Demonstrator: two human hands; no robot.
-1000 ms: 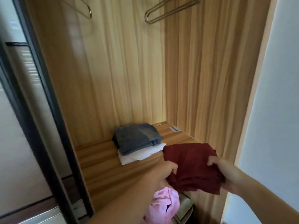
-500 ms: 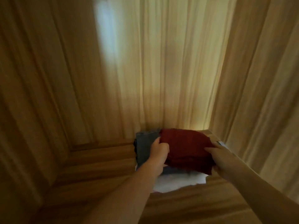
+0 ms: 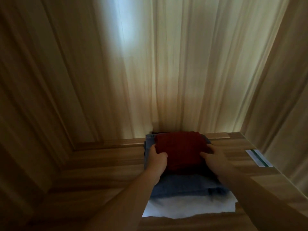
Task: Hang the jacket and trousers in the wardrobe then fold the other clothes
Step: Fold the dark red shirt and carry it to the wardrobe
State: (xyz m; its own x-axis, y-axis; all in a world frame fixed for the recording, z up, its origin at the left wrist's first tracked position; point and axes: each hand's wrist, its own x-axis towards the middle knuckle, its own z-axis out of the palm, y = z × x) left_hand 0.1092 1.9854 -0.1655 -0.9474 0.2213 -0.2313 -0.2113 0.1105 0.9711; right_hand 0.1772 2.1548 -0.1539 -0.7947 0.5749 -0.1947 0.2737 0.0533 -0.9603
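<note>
A folded dark red garment lies on top of a folded blue denim piece, which rests on a folded white garment. The stack sits on the wooden wardrobe shelf, against the back panel. My left hand grips the red garment's left edge, thumb on top. Over at the garment's right edge is my right hand, holding it with the fingers curled over the cloth. No jacket, trousers or hangers show in this view.
Wood-grain wardrobe walls close in at the back, left and right. A white label with a green stripe sticks to the shelf at the right.
Both hands carried the red garment from outside the wardrobe forward and down onto the blue and white stack. The view moved deep inside; the hangers and pink cloth are out of sight.
</note>
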